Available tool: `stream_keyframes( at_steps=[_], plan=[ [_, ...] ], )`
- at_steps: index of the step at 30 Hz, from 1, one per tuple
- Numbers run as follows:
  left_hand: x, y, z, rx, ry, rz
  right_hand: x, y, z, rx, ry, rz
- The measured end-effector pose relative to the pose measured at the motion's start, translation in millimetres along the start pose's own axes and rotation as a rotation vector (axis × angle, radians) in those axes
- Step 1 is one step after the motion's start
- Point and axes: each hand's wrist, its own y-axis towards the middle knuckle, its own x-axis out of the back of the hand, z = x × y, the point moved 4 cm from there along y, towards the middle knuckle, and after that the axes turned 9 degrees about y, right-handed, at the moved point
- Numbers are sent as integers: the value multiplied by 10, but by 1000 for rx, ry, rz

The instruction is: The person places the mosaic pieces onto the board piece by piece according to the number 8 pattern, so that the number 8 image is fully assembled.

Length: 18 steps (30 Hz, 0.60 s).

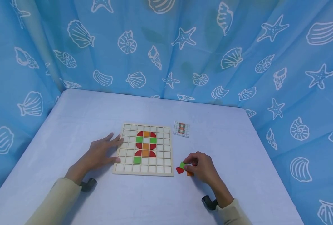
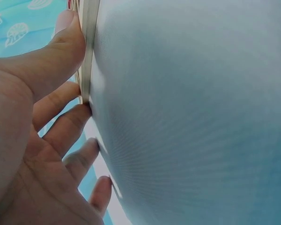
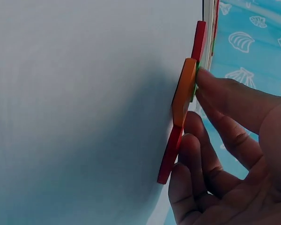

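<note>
A wooden grid board (image 1: 128, 171) lies on the table, with red, orange and green tiles set in a figure near its middle. At its left edge is my left hand (image 1: 100, 153), fingers spread and fairly straight, thumb and fingertips touching the frame. Right of the board, my right hand (image 1: 201, 167) pinches a green square tile (image 1: 182, 165) between thumb and forefinger. A red tile (image 1: 179, 170) and an orange tile (image 1: 190, 173) lie beside it, the orange one partly under the hand. The right wrist view shows another red tile (image 3: 170, 157) below the curled fingers.
A small pattern card (image 1: 181, 129) with a coloured figure on a grid lies beyond the board's right side. The white-covered table (image 1: 144, 200) meets a blue shell-print curtain (image 1: 166, 47) at the back and sides. A dark device sits at each wrist.
</note>
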Motion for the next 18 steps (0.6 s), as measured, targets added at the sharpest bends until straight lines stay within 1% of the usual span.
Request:
stream_keyframes(
  at_steps=[6, 9, 13, 18],
  plan=[
    [-9, 2, 4, 2, -3, -6, -31, -16, 51, -3, -13, 14],
    [-10, 1, 3, 3, -1, -7, -46, -15, 69, 0, 4, 20],
    [-8, -1, 3, 2, -2, -10, -63, -6, 105, 27, 71, 4],
    [-13, -4, 12, 1, -8, -12, -123, -1, 222, 71, 157, -24]
  ],
)
